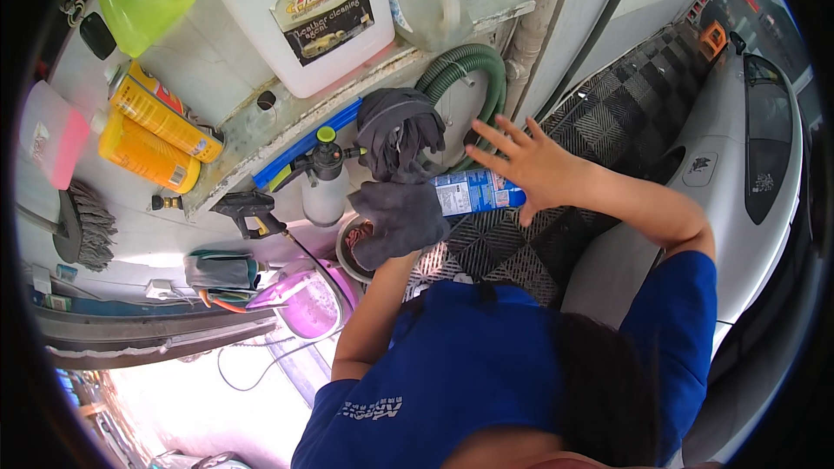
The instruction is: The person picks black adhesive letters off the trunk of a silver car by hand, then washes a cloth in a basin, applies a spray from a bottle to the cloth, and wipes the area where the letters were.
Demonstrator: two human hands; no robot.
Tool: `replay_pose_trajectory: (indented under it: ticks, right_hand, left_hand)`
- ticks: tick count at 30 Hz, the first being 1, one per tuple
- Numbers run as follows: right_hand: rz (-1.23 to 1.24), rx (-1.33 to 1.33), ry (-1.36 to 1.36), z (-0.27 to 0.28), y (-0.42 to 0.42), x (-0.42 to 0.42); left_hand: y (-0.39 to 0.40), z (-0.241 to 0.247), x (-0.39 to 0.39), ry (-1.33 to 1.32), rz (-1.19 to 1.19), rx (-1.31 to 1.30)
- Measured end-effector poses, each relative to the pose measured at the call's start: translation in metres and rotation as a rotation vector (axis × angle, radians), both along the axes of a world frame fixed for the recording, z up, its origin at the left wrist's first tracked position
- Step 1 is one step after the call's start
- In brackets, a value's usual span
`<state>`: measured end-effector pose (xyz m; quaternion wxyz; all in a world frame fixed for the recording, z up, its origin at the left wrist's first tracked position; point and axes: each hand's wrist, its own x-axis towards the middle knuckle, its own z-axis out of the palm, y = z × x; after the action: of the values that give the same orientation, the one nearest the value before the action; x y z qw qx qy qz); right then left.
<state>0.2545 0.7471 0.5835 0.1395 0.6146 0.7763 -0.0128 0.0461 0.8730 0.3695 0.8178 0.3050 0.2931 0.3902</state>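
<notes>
A dark grey cloth (404, 218) covers my left hand (405, 262), and only the wrist and forearm show below it. From the cloth's right side sticks out a blue can (479, 193) with a printed label, lying about level. Its other end is hidden under the cloth, along with my left fingers. My right hand (531, 166) is at the can's right end with its fingers spread wide; whether the palm touches the can I cannot tell. Just above the can hangs a bundle of dark grey cloths (397, 133).
A wall shelf (254, 143) bears a large white jug (313, 19) and a plastic pitcher (430, 0). Below are a pump sprayer (324, 189), a pressure-washer gun (244, 208) and a pink tub (313, 303). A green hose (492, 78) hangs coiled. At right stands a silver car (710, 163).
</notes>
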Motion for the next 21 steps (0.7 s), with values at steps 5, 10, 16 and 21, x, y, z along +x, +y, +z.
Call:
replay_pose_trajectory:
  ticks: [5,10,16,21]
  right_hand:
    - [-0.161,-0.026,0.264,-0.044,0.008,0.002]
    - [0.025,0.345,0.351,-0.075,0.019,0.008]
    - [-0.210,0.573,0.585,-0.091,0.035,0.012]
    - [-0.458,0.696,0.784,-0.024,0.060,0.039]
  left_hand:
    - [-0.006,0.003,-0.007,-0.018,0.021,0.031]
    - [0.001,0.002,-0.007,-0.046,0.043,0.003]
    - [0.013,-0.011,-0.007,-0.059,0.055,-0.152]
    - [0.004,-0.026,-0.001,-0.049,-0.007,-0.312]
